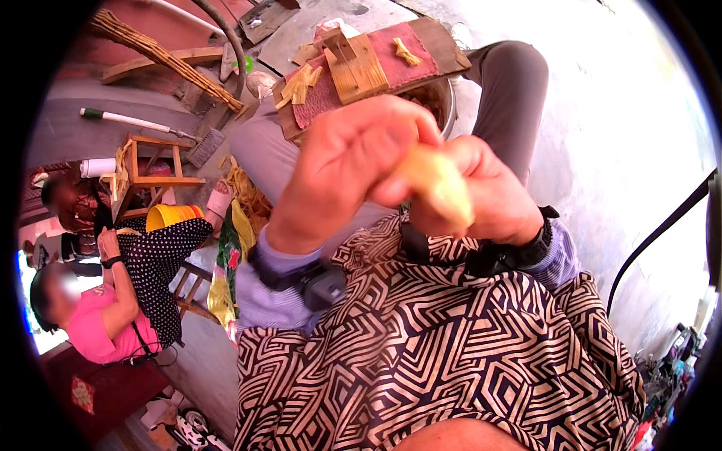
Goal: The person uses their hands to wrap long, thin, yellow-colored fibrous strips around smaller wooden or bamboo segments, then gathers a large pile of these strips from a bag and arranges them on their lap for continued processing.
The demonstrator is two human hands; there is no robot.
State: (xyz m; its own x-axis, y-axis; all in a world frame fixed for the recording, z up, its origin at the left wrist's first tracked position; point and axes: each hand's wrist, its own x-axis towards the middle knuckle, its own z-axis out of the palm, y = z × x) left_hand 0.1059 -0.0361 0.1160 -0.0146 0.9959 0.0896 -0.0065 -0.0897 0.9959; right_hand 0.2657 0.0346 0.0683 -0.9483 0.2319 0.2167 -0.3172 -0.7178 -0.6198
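My left hand (pixel 366 152) and my right hand (pixel 485 189) meet in front of my lap, holding a pale yellow folded piece (pixel 443 183) between their fingers. It is blurred, so its material cannot be told. Beyond them lies a wooden board (pixel 437 42) partly covered with red cloth (pixel 414 70). A wooden block (pixel 361 76) with an upright wooden piece (pixel 337 45) sits on the cloth. Several flat yellowish strips (pixel 299 87) lie left of the block, and a small gathered bundle of strips (pixel 407 52) lies right of it. A round metal container (pixel 450 107) shows below the board, partly hidden.
More yellowish strips (pixel 245 189) lie on the floor by my left leg, near a printed plastic bag (pixel 228 253). Further left are a brush (pixel 206 147), a wooden stool (pixel 163 180), a yellow container (pixel 172 217) and a seated person in a pink top (pixel 107 327). Another person (pixel 79 208) sits behind.
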